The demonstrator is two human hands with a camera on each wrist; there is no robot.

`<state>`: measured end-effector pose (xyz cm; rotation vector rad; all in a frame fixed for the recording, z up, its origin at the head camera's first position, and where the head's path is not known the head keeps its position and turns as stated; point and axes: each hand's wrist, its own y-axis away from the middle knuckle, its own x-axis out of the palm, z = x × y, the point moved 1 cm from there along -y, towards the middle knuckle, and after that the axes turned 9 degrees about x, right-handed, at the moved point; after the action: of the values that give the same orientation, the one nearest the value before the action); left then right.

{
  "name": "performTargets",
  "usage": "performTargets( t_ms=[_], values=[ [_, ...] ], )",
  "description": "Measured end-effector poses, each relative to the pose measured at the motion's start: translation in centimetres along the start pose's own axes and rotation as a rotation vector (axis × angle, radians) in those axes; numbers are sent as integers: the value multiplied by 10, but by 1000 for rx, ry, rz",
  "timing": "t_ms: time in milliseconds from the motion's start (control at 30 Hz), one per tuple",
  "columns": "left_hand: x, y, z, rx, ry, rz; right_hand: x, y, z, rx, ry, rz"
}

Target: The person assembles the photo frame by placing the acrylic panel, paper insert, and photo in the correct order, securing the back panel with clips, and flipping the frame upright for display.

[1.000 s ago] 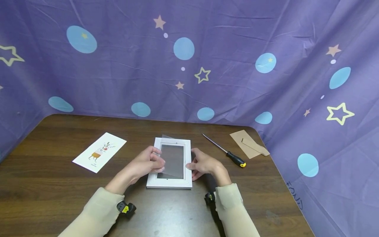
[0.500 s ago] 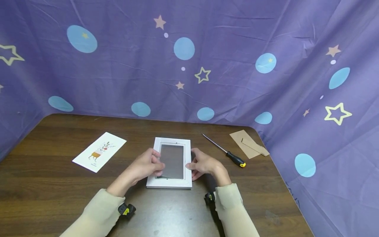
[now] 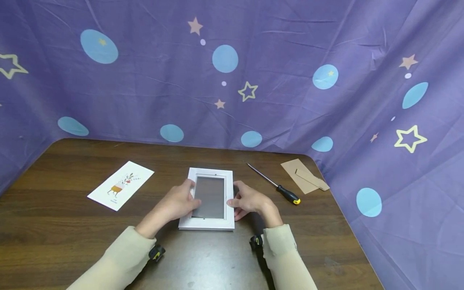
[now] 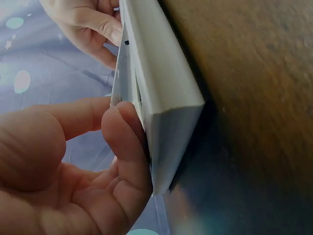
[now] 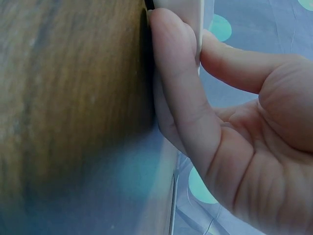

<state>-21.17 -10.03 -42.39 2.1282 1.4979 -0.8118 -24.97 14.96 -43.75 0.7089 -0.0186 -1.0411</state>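
A white picture frame [image 3: 212,223] lies on the table with its inner opening facing up. Over that opening is a thin clear sheet [image 3: 210,197]. In the left wrist view the sheet [image 4: 116,90] slants up from the frame, its edge between the thumb and fingers of my left hand [image 3: 178,204]. This hand is at the frame's left side. My right hand [image 3: 251,200] grips the frame's right side, thumb on the top face and fingers along the outer edge, as the right wrist view shows.
A white card [image 3: 121,185] with a printed plant lies to the left. Right of the frame is a black and yellow screwdriver [image 3: 288,195], then a brown backing board [image 3: 294,169] with its stand leg [image 3: 309,178]. A purple curtain [image 3: 282,112] hangs behind the table.
The clear sheet stuck out past the frame's top edge a second ago and now lines up with the opening. My left thumb and fingers have spread wider. My right hand stays put.
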Motion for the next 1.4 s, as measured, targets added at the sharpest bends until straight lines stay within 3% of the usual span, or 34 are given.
performTargets(
  t_ms=[167, 500, 767, 1133, 1400],
  values=[
    [0, 0, -4, -12, -74, 5, 0, 1, 1, -3, -2, 1],
    [-1, -3, -11, -21, -178, 78, 0, 1, 0, 0, 11, 3],
    [-3, -4, -14, -36, -176, 121, 1, 0, 0, -4, -5, 12],
    [-3, -8, -15, -41, -233, 124, 0, 0, -1, -4, -19, 12],
    [-5, -9, -14, -64, -204, 103, -1, 0, -1, 1, -15, 12]
  ],
)
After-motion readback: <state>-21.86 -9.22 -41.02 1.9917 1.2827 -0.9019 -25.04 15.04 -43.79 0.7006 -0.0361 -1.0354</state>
